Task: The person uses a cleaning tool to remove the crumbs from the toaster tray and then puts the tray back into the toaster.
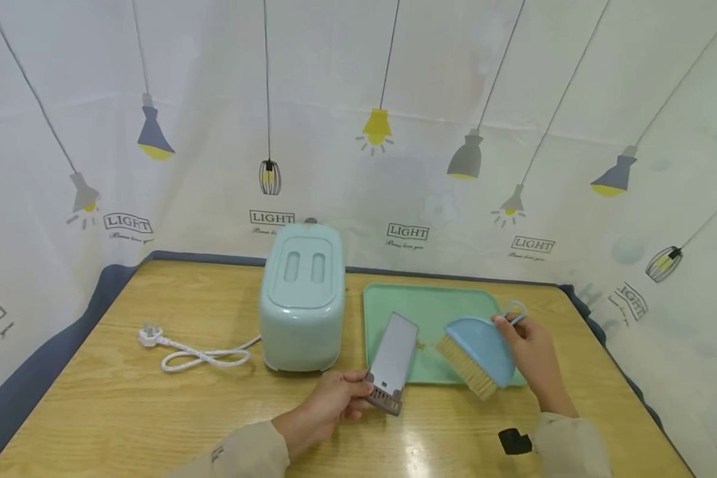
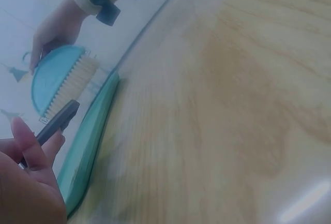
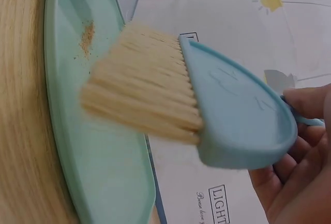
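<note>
My left hand (image 1: 334,403) pinches a grey metal crumb tray (image 1: 396,345) by its dark slotted end, thumb on top. The crumb tray is tilted, and its far end overlaps the left part of the green tray (image 1: 430,295) in the head view. A blue hand brush (image 1: 484,345) with pale bristles is in my right hand (image 1: 534,355), gripped at its looped handle. Its bristles (image 3: 139,81) hang over the green tray and point down and left. Brown crumbs (image 3: 87,39) lie in a small pile on the green tray, to the left of the brush.
A pale mint toaster (image 1: 303,299) stands left of the green tray, near the back of the wooden table (image 1: 119,398). Its white cord and plug (image 1: 200,355) lie looped on the left. Behind the table hangs a lamp-print curtain (image 1: 334,79).
</note>
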`<state>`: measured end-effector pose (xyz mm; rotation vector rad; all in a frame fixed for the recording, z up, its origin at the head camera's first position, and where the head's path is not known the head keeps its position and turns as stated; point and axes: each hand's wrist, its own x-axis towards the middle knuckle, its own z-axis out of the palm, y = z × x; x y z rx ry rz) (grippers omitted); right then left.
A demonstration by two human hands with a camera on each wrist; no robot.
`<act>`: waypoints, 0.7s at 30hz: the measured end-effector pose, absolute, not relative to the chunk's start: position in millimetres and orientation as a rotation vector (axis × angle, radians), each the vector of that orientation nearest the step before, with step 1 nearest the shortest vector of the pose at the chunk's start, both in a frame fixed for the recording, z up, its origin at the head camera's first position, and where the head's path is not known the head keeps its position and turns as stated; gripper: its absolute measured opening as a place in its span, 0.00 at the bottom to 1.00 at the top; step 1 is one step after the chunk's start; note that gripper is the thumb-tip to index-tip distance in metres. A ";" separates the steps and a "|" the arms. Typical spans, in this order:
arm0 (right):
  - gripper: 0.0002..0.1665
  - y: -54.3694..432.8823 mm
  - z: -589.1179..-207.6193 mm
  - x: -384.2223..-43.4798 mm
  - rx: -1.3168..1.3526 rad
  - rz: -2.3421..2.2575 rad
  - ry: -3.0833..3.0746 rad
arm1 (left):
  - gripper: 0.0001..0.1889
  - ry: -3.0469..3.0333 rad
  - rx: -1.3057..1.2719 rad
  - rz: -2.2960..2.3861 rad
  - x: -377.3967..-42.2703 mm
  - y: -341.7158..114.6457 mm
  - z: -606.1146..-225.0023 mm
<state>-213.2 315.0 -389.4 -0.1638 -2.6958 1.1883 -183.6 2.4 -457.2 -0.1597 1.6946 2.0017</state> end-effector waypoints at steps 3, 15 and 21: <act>0.27 319.7 -389.4 -203.4 -0.216 1.309 -2.636 | 0.25 1.673 -0.148 2.000 -184.0 1.0 -456.3; 0.12 337.3 -399.8 -167.9 -0.453 1.674 -2.537 | 0.26 1.650 -0.129 1.962 -172.8 -15.0 -459.9; 0.17 340.3 -407.6 -154.8 -0.557 1.712 -2.573 | 0.26 1.622 -0.147 1.942 -163.7 -22.1 -464.0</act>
